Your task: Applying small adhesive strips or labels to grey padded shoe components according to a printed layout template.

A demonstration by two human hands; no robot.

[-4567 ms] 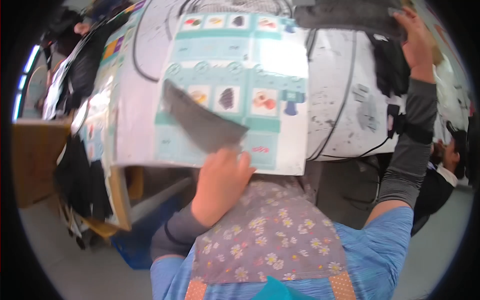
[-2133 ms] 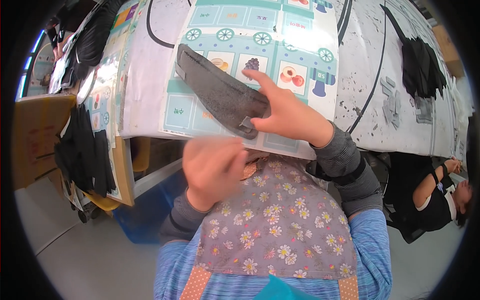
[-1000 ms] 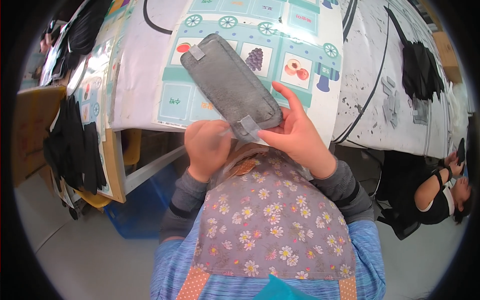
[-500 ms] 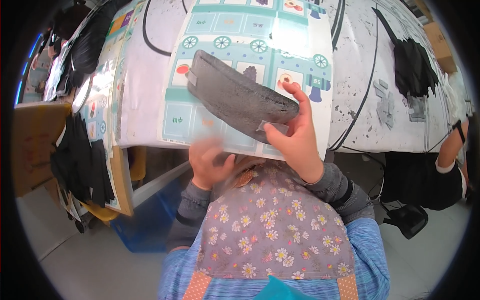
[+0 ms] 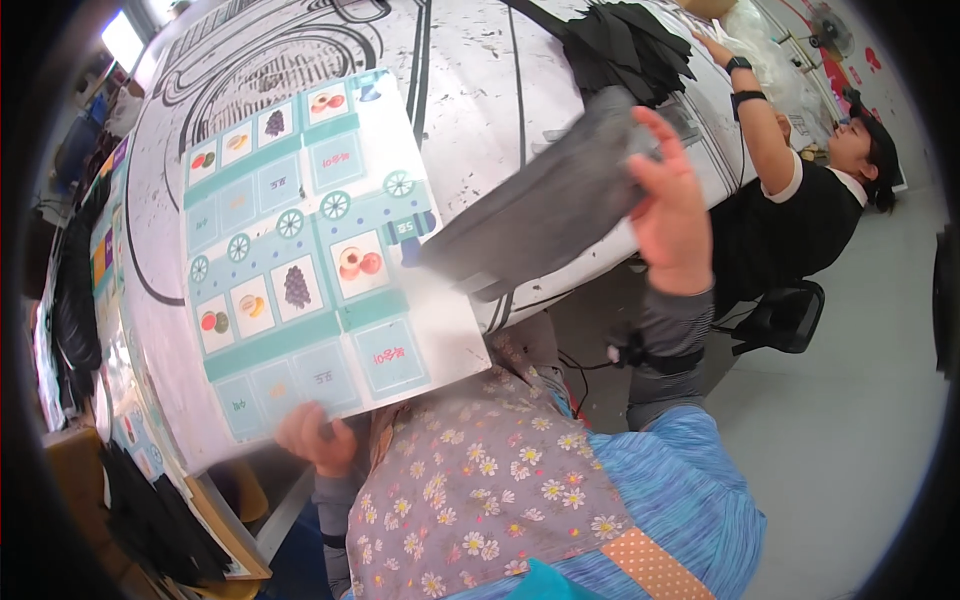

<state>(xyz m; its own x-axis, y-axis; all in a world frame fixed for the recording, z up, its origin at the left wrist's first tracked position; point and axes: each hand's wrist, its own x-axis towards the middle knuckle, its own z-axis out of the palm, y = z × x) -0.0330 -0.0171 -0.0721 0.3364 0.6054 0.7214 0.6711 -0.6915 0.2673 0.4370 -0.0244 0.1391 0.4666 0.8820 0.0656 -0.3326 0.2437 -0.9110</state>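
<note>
A long dark grey piece of cloth [image 5: 535, 205], curved along its edges, is in my right hand [image 5: 675, 210]. The thumb and fingers are closed on its right end, and the cloth is raised over the table's front edge, blurred by motion. A small pale tab shows near its lower left end. My left hand [image 5: 318, 438] is by the front edge of a printed picture sheet [image 5: 275, 358]; its fingers are loosely bent, thumb apart, with nothing visible in them.
The sheet lies on a white table [image 5: 465, 90] with black markings. Black cloth pieces [image 5: 625, 50] are heaped beyond my right hand, with grey pieces [image 5: 675, 125] nearby. A co-worker [image 5: 800, 220] is at the right, one arm over the table. More black cloth [image 5: 160, 515] hangs lower left.
My right hand has carried the grey cloth off the sheet, to the right and towards the black heap. The view has turned right, bringing the co-worker into sight. My left hand stays near the sheet's front edge.
</note>
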